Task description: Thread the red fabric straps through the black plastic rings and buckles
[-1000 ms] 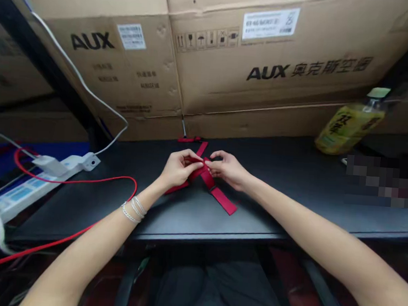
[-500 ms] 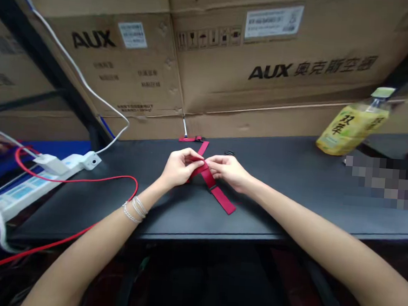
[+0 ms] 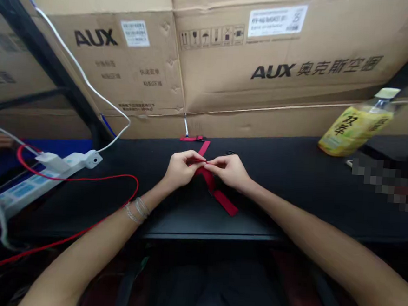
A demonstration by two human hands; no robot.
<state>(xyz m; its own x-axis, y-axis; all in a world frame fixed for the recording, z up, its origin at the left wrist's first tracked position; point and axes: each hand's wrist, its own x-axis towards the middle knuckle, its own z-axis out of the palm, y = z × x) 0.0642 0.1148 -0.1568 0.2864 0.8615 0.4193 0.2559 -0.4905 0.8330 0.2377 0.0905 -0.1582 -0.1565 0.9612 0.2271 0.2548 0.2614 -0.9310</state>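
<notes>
The red strap [image 3: 223,202] lies on the black tabletop [image 3: 284,200] beneath the hands; it is light, soft webbing, best held by pinching its flat near the crossing. The left hand [image 3: 182,170] and right hand [image 3: 229,171] have their grips clamped on it, fingertips meeting. Compared with the earlier frame, the hands sit closer and the lower-left strap end no longer shows.

red strap [image 3: 221,200] middle hidden under left hand [image 3: 182,169] and right hand [image 3: 229,171]; pixelated patch [image 3: 385,186] unreadable
</notes>
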